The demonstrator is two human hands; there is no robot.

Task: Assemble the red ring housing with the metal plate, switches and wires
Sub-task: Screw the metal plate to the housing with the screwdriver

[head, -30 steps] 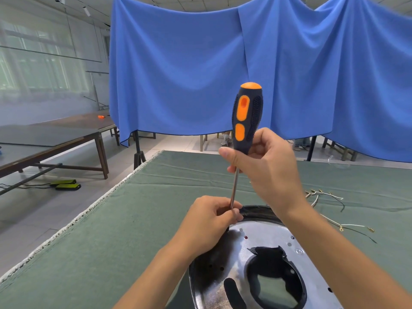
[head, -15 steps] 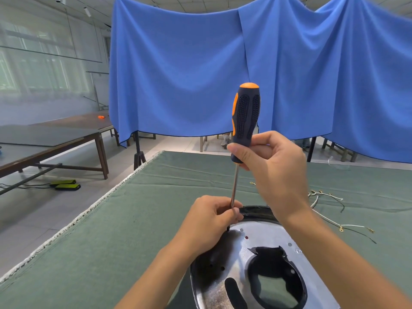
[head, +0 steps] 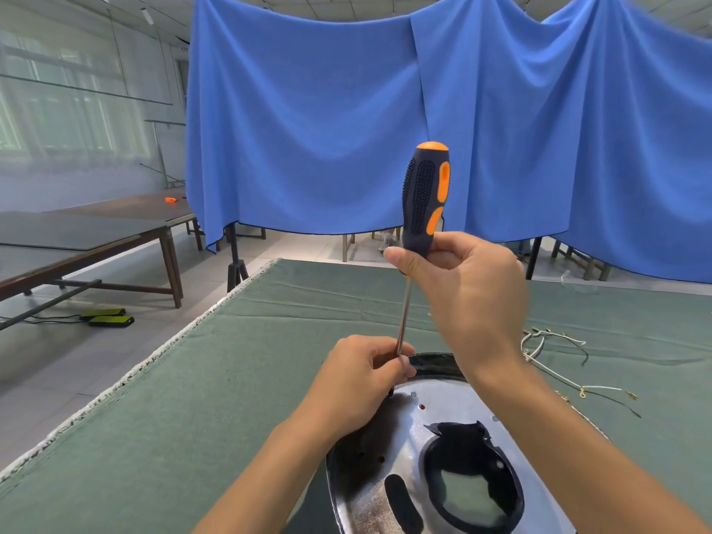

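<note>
Over metal plate (head: 454, 408): right hand (head: 468, 298) grips unbranded screwdriver (head: 424, 202) handle; left hand (head: 358, 383) fingers pinch shaft.

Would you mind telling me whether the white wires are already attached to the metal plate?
No, the white wires lie loose on the green cloth, to the right of the metal plate and apart from it.
</note>
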